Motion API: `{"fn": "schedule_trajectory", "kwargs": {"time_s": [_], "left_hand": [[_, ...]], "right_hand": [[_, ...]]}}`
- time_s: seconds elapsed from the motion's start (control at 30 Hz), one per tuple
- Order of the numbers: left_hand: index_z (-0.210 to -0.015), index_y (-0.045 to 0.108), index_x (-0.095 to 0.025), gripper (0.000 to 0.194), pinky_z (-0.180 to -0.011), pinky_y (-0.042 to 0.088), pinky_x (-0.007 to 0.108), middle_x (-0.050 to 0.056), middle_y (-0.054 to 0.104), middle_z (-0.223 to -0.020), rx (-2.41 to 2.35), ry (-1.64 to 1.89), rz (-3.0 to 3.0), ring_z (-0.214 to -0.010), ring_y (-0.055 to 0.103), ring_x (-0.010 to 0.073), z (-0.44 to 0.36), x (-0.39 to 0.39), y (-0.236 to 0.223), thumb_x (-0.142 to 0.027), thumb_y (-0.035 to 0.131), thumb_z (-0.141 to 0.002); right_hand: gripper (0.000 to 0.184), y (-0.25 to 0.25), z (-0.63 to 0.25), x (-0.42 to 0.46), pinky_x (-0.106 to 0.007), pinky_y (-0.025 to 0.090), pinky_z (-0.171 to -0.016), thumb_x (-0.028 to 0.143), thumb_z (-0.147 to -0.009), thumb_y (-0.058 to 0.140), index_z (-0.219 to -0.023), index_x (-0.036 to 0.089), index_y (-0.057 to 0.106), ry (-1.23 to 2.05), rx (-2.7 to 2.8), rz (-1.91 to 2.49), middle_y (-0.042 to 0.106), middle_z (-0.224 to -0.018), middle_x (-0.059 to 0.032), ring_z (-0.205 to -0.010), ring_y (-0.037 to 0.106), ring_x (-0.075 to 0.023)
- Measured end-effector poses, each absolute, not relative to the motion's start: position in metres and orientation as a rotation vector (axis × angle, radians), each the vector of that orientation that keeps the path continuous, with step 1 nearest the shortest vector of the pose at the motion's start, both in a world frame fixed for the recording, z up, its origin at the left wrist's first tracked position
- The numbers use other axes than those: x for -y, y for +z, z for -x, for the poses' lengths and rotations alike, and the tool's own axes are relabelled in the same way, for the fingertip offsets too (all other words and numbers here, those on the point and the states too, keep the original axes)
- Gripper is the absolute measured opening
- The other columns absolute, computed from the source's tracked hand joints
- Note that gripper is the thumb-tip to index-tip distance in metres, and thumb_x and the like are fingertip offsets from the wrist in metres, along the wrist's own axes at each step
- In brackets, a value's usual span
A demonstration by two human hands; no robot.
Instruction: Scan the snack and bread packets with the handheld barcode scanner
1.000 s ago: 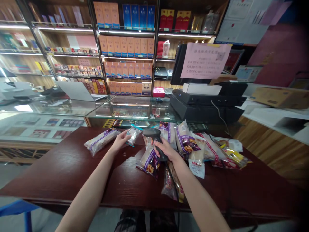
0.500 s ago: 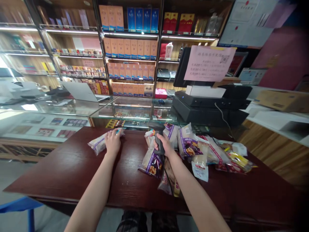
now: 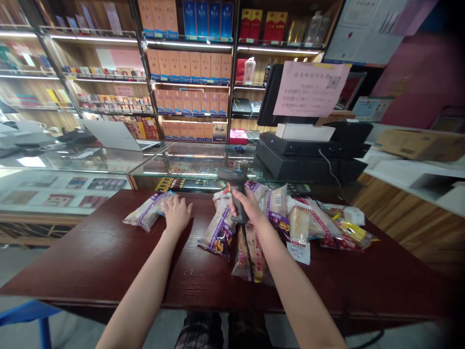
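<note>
Two hands now: right hand clenches a barcode scanner; open left hand has slid just beside a snack packet.

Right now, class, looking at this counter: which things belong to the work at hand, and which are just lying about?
Part of the work: right hand holding a corded barcode scanner; left hand on a snack bag; other snack bags.

Just lying about: laptop; cardboard box; shelved boxes.
</note>
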State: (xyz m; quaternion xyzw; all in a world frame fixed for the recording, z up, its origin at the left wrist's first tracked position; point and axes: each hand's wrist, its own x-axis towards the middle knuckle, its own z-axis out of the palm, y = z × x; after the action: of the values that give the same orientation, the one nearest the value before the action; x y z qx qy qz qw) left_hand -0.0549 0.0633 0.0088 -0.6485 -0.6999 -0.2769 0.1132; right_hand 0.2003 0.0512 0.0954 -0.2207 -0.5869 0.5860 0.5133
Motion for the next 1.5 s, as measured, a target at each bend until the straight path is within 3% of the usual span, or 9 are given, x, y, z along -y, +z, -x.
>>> {"fn": "schedule_trajectory", "kwargs": {"time_s": [0.13, 0.23, 0.33, 0.43, 0.6, 0.7, 0.87, 1.03, 1.5], "left_hand": [[-0.116, 0.063, -0.015, 0.050, -0.094, 0.048, 0.040, 0.014, 0.068, -0.113, 1.904, -1.143, 2.718, -0.105, 0.064, 0.0273, 0.033, -0.057, 0.016, -0.054, 0.047, -0.090], [-0.109, 0.064, -0.017, 0.055, -0.080, 0.049, 0.035, 0.009, 0.071, -0.099, 1.965, -0.926, 3.014, -0.088, 0.066, 0.0257, 0.018, -0.053, 0.015, -0.061, 0.064, -0.076], [-0.092, 0.065, -0.018, 0.049, -0.072, 0.047, 0.033, 0.005, 0.069, -0.086, 2.051, -0.862, 3.053, -0.078, 0.064, 0.0241, 0.014, -0.053, 0.012, -0.060, 0.069, -0.069], [-0.091, 0.060, -0.017, 0.046, -0.075, 0.049, 0.032, 0.003, 0.067, -0.086, 2.124, -1.289, 3.008, -0.081, 0.063, 0.0224, 0.019, -0.058, 0.011, -0.056, 0.071, -0.069], [-0.106, 0.050, -0.019, 0.052, -0.084, 0.051, 0.035, 0.003, 0.065, -0.099, 2.104, -2.210, 2.626, -0.091, 0.064, 0.0205, 0.034, -0.064, 0.016, -0.052, 0.071, -0.072], [-0.116, 0.043, -0.021, 0.057, -0.087, 0.051, 0.038, 0.004, 0.065, -0.106, 2.013, -2.470, 2.380, -0.095, 0.065, 0.0206, 0.044, -0.070, 0.014, -0.052, 0.068, -0.075], [-0.123, 0.041, -0.020, 0.057, -0.101, 0.045, 0.043, 0.010, 0.062, -0.117, 1.985, -2.193, 2.123, -0.110, 0.061, 0.0240, 0.056, -0.080, 0.005, -0.048, 0.063, -0.079], [-0.123, 0.047, -0.020, 0.051, -0.102, 0.044, 0.045, 0.010, 0.065, -0.116, 2.051, -1.936, 2.110, -0.111, 0.061, 0.0264, 0.054, -0.080, 0.002, -0.048, 0.059, -0.082], [-0.118, 0.040, -0.018, 0.049, -0.100, 0.044, 0.045, 0.013, 0.060, -0.119, 1.974, -1.992, 2.136, -0.112, 0.061, 0.0256, 0.049, -0.080, 0.001, -0.043, 0.060, -0.081]], "right_hand": [[0.037, 0.104, -0.229, -0.047, -0.022, 0.036, -0.035, 0.045, -0.084, 0.065, -0.110, 0.019, 0.057, 1.352, 1.347, 0.502, 0.063, -0.062, 0.0026, -0.039, 0.048, -0.0106], [0.035, 0.085, -0.242, -0.052, -0.022, 0.033, -0.036, 0.047, -0.085, 0.060, -0.104, 0.018, 0.058, 1.394, 1.309, 0.531, 0.056, -0.051, 0.0047, -0.036, 0.045, -0.0105], [0.035, 0.057, -0.245, -0.060, -0.022, 0.029, -0.035, 0.050, -0.085, 0.057, -0.098, 0.018, 0.058, 1.417, 1.220, 0.576, 0.051, -0.045, 0.0060, -0.034, 0.041, -0.0101], [0.034, 0.040, -0.241, -0.063, -0.022, 0.031, -0.036, 0.049, -0.082, 0.061, -0.098, 0.018, 0.058, 1.439, 1.170, 0.623, 0.053, -0.046, 0.0057, -0.034, 0.044, -0.0107], [0.038, 0.038, -0.239, -0.062, -0.022, 0.034, -0.038, 0.051, -0.082, 0.061, -0.097, 0.015, 0.060, 1.463, 1.195, 0.676, 0.054, -0.045, 0.0042, -0.035, 0.046, -0.0115], [0.039, 0.042, -0.240, -0.058, -0.023, 0.035, -0.039, 0.050, -0.083, 0.061, -0.098, 0.014, 0.062, 1.421, 1.215, 0.698, 0.055, -0.045, 0.0036, -0.036, 0.048, -0.0117], [0.044, 0.050, -0.234, -0.043, -0.022, 0.036, -0.040, 0.050, -0.086, 0.059, -0.109, 0.013, 0.062, 1.429, 1.274, 0.680, 0.057, -0.049, 0.0036, -0.039, 0.049, -0.0115], [0.045, 0.051, -0.221, -0.033, -0.021, 0.035, -0.038, 0.051, -0.085, 0.063, -0.110, 0.014, 0.059, 1.521, 1.302, 0.655, 0.055, -0.049, 0.0049, -0.037, 0.047, -0.0103], [0.035, 0.035, -0.214, -0.041, -0.021, 0.038, -0.037, 0.048, -0.083, 0.068, -0.099, 0.020, 0.053, 1.575, 1.287, 0.615, 0.052, -0.052, 0.0082, -0.038, 0.045, -0.0090]]}}
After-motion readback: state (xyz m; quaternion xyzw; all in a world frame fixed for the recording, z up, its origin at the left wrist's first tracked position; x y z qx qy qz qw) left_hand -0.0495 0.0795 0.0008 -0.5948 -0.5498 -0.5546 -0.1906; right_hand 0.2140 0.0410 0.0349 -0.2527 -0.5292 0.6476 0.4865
